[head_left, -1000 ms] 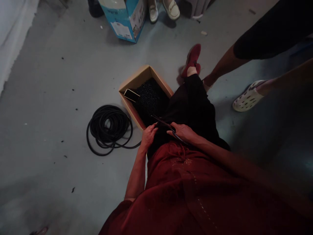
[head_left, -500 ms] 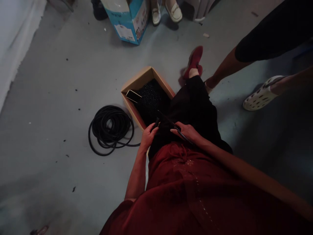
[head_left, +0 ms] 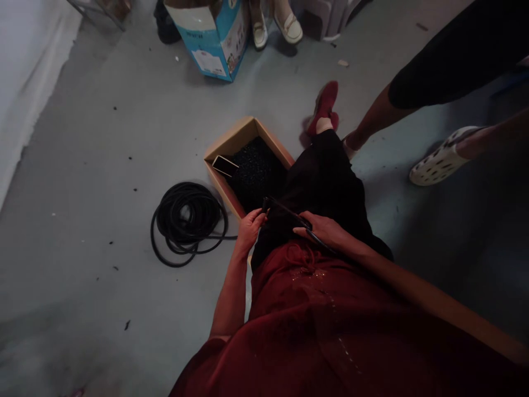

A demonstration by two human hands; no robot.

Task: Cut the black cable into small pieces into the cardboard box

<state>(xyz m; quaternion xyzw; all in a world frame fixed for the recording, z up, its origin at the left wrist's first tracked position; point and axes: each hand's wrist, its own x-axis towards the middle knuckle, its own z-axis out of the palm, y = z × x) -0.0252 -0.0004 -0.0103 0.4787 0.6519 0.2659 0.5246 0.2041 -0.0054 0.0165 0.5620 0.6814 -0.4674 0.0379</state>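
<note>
Grey floor (head_left: 103, 209): black coil (head_left: 203, 214), blue carton (head_left: 206, 43), blurry label (head_left: 210, 62).

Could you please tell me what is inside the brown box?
The brown box holds small black pieces and, by its left corner, a dark rectangle with pale edges. Anything beneath them is covered, and the trouser leg hides the box's near right side.

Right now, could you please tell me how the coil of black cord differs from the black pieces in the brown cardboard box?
The coil of black cord is wound in long loops, while the black pieces are small and heaped together. The coil lies on the floor; the pieces lie inside the brown cardboard box. Both are black.
</note>
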